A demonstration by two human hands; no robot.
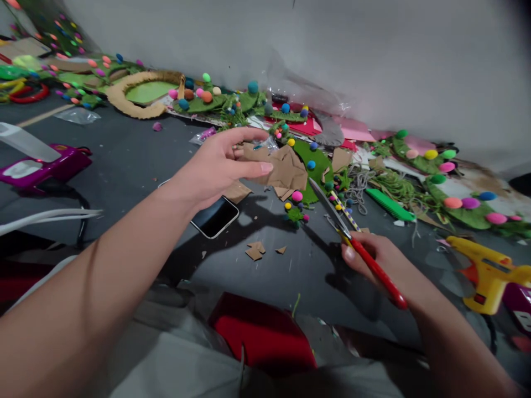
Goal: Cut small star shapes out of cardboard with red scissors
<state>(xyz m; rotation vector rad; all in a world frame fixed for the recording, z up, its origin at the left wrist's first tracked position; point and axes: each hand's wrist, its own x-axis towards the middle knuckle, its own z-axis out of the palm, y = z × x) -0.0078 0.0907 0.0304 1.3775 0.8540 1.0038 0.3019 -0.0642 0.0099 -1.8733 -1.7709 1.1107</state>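
Observation:
My left hand (222, 165) is stretched out over the dark floor, thumb and fingers pinching a crumpled piece of brown cardboard (282, 168). My right hand (379, 260) grips red-handled scissors (352, 237), blades nearly together and pointing up-left toward the cardboard. Small cardboard offcuts (257, 250) lie on the floor between my hands. A phone (215, 216) lies face up under my left wrist.
A yellow glue gun (487, 271) rests at the right, a purple glue gun (45, 166) at the left. Green felt pieces with coloured pompoms (452, 188) and a rope-wrapped ring (136, 91) line the wall. A green comb (390, 204) and a red block (261, 334) lie nearby.

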